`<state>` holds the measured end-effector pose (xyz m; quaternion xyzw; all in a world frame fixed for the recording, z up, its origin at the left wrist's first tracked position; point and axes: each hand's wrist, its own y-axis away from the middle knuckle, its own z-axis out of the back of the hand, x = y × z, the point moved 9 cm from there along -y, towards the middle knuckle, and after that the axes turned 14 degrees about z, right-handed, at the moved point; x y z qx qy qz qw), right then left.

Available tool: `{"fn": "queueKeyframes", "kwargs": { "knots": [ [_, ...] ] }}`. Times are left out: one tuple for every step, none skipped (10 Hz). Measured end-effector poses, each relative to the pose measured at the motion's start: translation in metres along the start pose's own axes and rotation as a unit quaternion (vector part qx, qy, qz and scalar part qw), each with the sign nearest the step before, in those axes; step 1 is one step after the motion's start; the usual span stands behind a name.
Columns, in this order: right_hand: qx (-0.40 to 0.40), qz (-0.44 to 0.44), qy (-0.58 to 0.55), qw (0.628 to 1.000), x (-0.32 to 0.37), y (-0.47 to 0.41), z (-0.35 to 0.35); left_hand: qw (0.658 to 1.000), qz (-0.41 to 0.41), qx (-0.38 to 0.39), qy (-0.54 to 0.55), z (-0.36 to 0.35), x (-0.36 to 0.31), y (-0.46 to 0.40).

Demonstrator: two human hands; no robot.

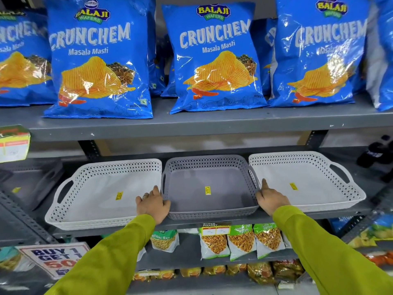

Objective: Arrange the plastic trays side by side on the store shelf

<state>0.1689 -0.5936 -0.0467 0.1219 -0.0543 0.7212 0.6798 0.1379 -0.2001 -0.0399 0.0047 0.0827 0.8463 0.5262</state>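
Three perforated plastic trays stand in a row on the grey middle shelf (282, 216). A white tray (95, 201) is at the left, a grey tray (209, 213) in the middle, another white tray (314, 179) at the right. Each has a small yellow sticker inside. My left hand (152, 204) grips the grey tray's front left corner, fingers curled over its rim. My right hand (271, 199) rests on the grey tray's front right corner, where it meets the right white tray, index finger pointing along the rim. The trays touch or nearly touch.
Blue crisp bags (98, 60) fill the shelf above. Small snack packets (241, 241) sit on the shelf below, with a price tag (215, 228) on the shelf edge. A "Buy 1 Get 1" sign (55, 258) is at lower left. A dark grey tray (40, 179) lies at far left.
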Motion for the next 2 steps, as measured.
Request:
{"fn": "queueKeyframes", "kwargs": {
  "knots": [
    [-0.039,0.008,0.001,0.999,0.004,0.008,0.016,0.997,0.014,-0.066,0.025,0.015,0.007,0.008],
    [-0.165,0.077,-0.009,0.983,0.012,0.026,0.036,0.984,-0.077,-0.162,0.017,0.031,-0.004,0.029]
  ]
}}
